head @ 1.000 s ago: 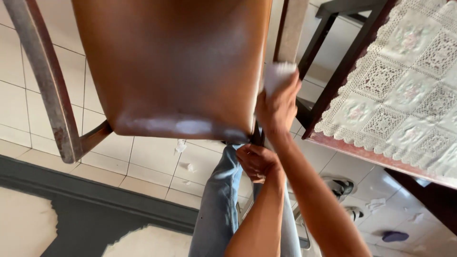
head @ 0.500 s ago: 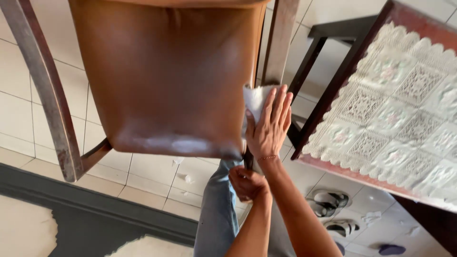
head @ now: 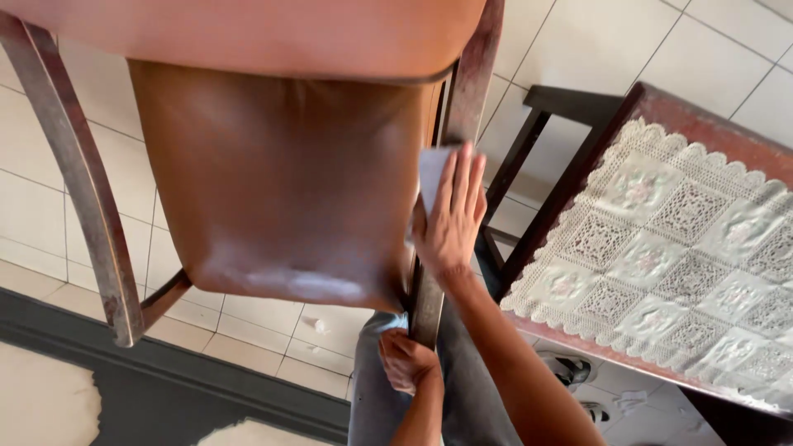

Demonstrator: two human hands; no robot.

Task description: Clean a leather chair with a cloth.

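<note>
A brown leather chair seat point(head: 281, 173) is seen from above, framed by dark wooden armrests, one on the left point(head: 78, 173) and one on the right point(head: 458, 124). The right hand point(head: 453, 216) is laid flat, fingers extended and held together, against the right edge of the seat beside the right armrest. A pale cloth point(head: 431, 177) is pressed beneath the palm and fingers; only its upper left corner is visible past the fingers. The cloth is not pinched; it is held by flat pressure of the open hand. The left hand point(head: 405, 362) is positioned lower in the view, closed around the front end of the right armrest, with its fingers curled over the wood. The two hands are set apart, the left nearer the body and the right farther up along the same side of the chair. A pale worn patch is noted at the front edge of the seat. Grey trousers point(head: 462, 388) are visible below the hands. To the right, a dark wooden table point(head: 661, 111) is recorded, covered in part by a white lace cloth point(head: 669, 248) with a scalloped border. Under the table edge a pair of sandals point(head: 578, 380) is seen on the floor. The floor point(head: 595, 41) is of pale square tiles, with a dark grey band point(head: 165, 388) running along the lower left.
</note>
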